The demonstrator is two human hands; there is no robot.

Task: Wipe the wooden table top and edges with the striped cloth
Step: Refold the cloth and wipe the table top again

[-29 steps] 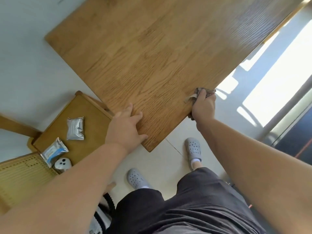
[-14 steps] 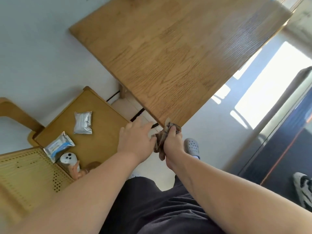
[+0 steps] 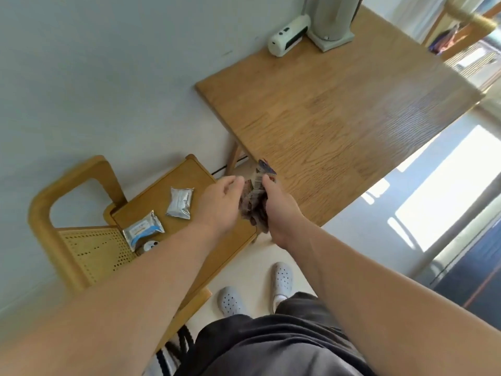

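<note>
The wooden table (image 3: 339, 112) stretches from the centre to the upper right, its near corner just beyond my hands. The striped cloth (image 3: 254, 198) is bunched and hangs in the air in front of that corner, off the table top. My right hand (image 3: 279, 210) grips it from the right side. My left hand (image 3: 221, 203) is at the cloth's left side with fingers curled against it; whether it grips the cloth I cannot tell.
A wooden chair (image 3: 89, 213) with a cane back stands at the left; its seat holds two foil wipe packets (image 3: 180, 203) and a small white device (image 3: 150, 245). A white appliance (image 3: 288, 36) and a grey stand (image 3: 332, 23) sit at the table's far end. My feet in grey clogs (image 3: 282, 278) are below.
My right hand carried the cloth from the table's right edge to the near corner and lifted it off. My left hand left the table top and came to the cloth. The view pulled back.
</note>
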